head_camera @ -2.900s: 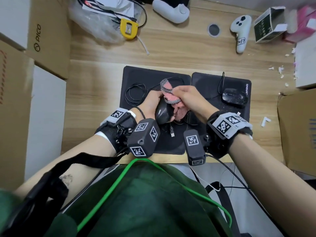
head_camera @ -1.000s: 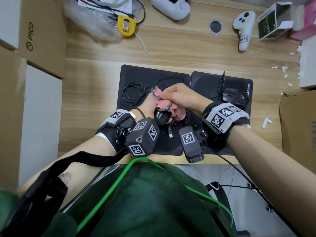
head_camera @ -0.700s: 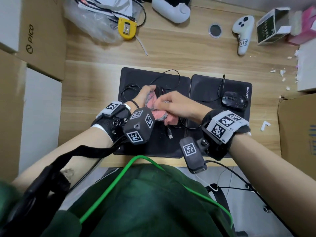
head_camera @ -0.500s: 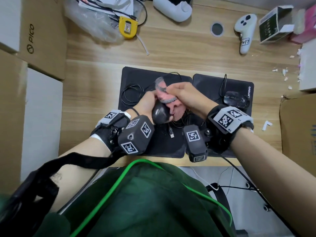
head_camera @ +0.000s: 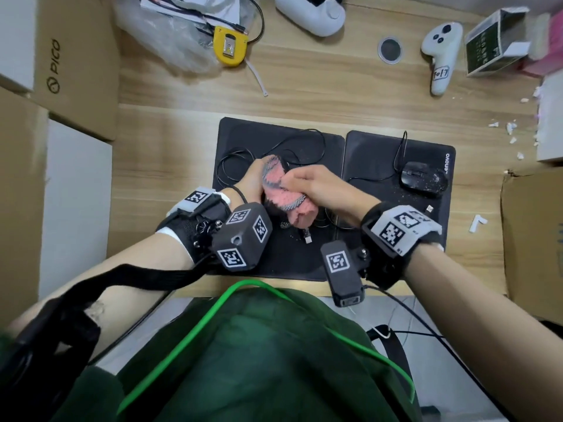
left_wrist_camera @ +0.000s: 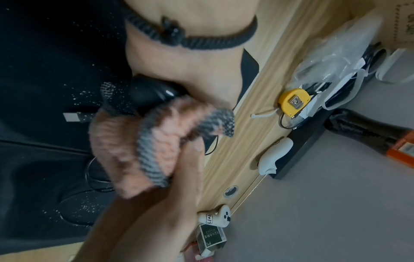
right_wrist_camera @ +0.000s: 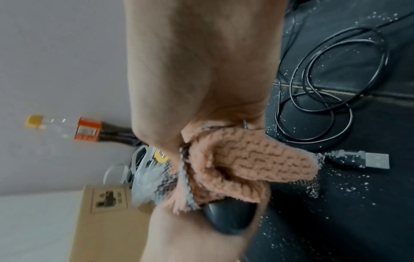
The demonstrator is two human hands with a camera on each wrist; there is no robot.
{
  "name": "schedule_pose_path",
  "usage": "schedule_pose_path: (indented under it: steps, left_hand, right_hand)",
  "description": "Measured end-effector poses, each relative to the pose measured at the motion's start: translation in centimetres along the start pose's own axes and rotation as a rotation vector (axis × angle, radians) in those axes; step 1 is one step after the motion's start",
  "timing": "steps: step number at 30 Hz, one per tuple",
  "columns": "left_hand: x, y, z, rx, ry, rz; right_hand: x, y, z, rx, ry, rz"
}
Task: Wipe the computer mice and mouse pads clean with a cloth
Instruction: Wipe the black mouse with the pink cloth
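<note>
Left hand point(head_camera: 249, 184) is gripping a mouse point(left_wrist_camera: 150, 94) just above the left pad point(head_camera: 243, 138) near the bench's front edge, while the right hand point(head_camera: 320, 185) is bunching the cloth point(head_camera: 283, 196) and rubbing it. Second mouse point(head_camera: 423, 179) is sitting dusty on the right pad point(head_camera: 374, 153), so I'm guessing that's next, then both crumb-speckled pads.

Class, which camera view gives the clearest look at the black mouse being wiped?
The right wrist view: the mouse shows its rounded glossy end below the pink cloth. The left wrist view shows part of its shell between the left hand and cloth. In the head view, hands and cloth hide it.
</note>
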State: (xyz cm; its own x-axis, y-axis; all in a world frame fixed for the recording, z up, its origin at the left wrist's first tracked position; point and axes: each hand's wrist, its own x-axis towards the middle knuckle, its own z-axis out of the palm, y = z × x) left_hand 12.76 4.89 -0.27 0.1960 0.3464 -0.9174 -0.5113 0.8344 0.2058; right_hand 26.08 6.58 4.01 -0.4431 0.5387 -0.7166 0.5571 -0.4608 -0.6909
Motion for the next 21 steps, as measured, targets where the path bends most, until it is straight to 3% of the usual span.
schedule_pose_path:
  steps: [5,8,11,14,17,21]
  left_hand:
    - [-1.0,-2.2,1.2,0.087,-0.129,-0.129]
    - [-1.0,-1.9,0.4,0.006,-0.128,-0.057]
    - [-0.8,-0.1,-0.4,-0.046,-0.03,0.044]
    - [-0.8,1.0,-0.2,-0.032,-0.019,0.061]
    - [-2.1,0.9,1.0,-0.007,-0.161,0.019]
    - [-2.3,0.1,2.2,0.003,-0.169,0.001]
  right_hand:
    - [1.3,1.3,-1.4,0.055,0.268,0.051]
    - [0.1,1.3,0.0,0.106,0.122,0.039]
    - [-1.2,0.4,1.5,-0.007,-0.02,-0.03]
    - [-0.9,-0.6,1.1,0.042,0.096,-0.096]
    - [0.1,-0.5,-0.9,0.103,0.281,-0.098]
    - [0.1,-0.6,-1.9,0.091,0.366,-0.069]
